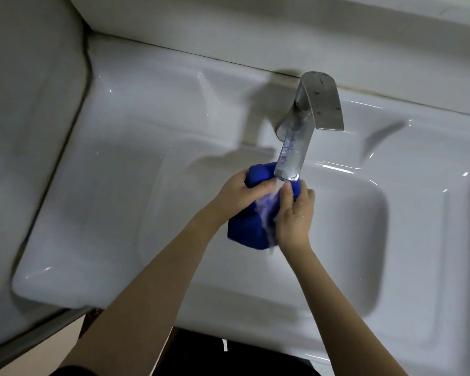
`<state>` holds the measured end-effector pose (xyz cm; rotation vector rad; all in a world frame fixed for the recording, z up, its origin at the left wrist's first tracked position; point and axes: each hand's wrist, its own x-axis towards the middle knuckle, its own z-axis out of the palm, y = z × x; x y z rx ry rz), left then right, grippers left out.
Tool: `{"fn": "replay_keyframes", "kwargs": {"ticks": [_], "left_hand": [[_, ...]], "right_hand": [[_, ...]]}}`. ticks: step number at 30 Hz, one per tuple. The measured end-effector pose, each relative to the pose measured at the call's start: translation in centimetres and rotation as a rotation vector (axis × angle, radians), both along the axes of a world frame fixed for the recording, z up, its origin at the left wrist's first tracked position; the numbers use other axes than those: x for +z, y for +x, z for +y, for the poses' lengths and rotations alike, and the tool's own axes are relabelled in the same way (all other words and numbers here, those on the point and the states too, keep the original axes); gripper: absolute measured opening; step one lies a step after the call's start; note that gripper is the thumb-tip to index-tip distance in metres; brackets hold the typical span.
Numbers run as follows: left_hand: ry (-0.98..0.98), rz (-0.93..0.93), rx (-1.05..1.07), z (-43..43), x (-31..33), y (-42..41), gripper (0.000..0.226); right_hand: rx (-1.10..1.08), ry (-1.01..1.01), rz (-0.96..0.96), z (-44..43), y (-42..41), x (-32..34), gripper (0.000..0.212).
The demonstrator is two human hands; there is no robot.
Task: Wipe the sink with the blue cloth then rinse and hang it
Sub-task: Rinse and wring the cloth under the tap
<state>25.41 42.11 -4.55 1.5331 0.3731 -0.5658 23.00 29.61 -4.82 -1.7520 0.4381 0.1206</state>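
The blue cloth (248, 230) is bunched up over the white sink (364, 240), right under the spout of the metal faucet (296, 147). Water runs from the spout onto the cloth and streams down its right side. My left hand (242, 189) grips the cloth's upper left part. My right hand (296, 215) is closed on the cloth's right side, wet, with fingertips under the stream. Part of the cloth is hidden behind both hands.
The faucet's flat lever (323, 101) sticks up behind the spout. A white ledge with a moulded recess (147, 104) runs along the back of the sink. A grey wall (25, 104) borders the left side. The sink's front rim (255, 316) is close to my body.
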Motion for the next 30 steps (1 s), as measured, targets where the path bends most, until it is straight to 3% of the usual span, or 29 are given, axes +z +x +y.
{"fn": "replay_keyframes", "kwargs": {"ticks": [3, 8, 10, 12, 14, 16, 18, 20, 22, 26, 28, 30], "left_hand": [[-0.069, 0.105, -0.109, 1.0, -0.5, -0.1, 0.028], [-0.364, 0.275, 0.025, 1.6, -2.6, -1.2, 0.047], [-0.362, 0.329, 0.093, 0.2, -3.0, -1.6, 0.053], [-0.268, 0.393, 0.227, -1.5, -2.7, -1.3, 0.055], [-0.292, 0.431, 0.334, -2.9, -3.5, -1.1, 0.052], [-0.372, 0.507, 0.442, -4.3, -3.6, -1.3, 0.046], [-0.330, 0.492, 0.613, -5.5, -4.1, -1.9, 0.044], [-0.013, 0.294, 0.657, -6.2, -4.0, -2.0, 0.039], [0.136, 0.200, 0.615, -5.3, -3.2, -1.2, 0.041], [-0.027, 0.405, 0.606, -3.0, -4.3, 0.4, 0.038], [-0.108, 0.416, 0.582, -4.1, -4.3, -1.5, 0.041], [0.003, 0.339, 0.568, -5.5, -3.7, -3.0, 0.047]], "right_hand": [[0.052, 0.057, 0.000, -1.2, 0.5, 0.6, 0.017], [0.063, 0.090, 0.088, -2.8, 1.5, 0.7, 0.013], [0.062, -0.012, 0.118, -2.8, 1.1, 0.5, 0.010], [0.116, -0.103, 0.091, -1.7, -0.8, 0.4, 0.019], [0.213, -0.167, 0.088, 0.4, -2.4, 0.3, 0.029], [0.270, -0.400, 0.077, 1.8, -1.1, -0.7, 0.039], [0.274, -0.544, 0.175, 1.8, 2.0, -3.0, 0.034], [0.176, -0.330, 0.346, 0.6, 4.7, -5.7, 0.020], [0.098, -0.190, 0.404, 0.4, 3.6, -5.8, 0.030], [0.185, -0.236, 0.169, 2.3, -0.3, -3.0, 0.051], [0.182, -0.272, 0.202, 2.7, 1.9, -3.0, 0.044], [0.114, -0.158, 0.277, 1.9, 4.6, -4.3, 0.036]]}}
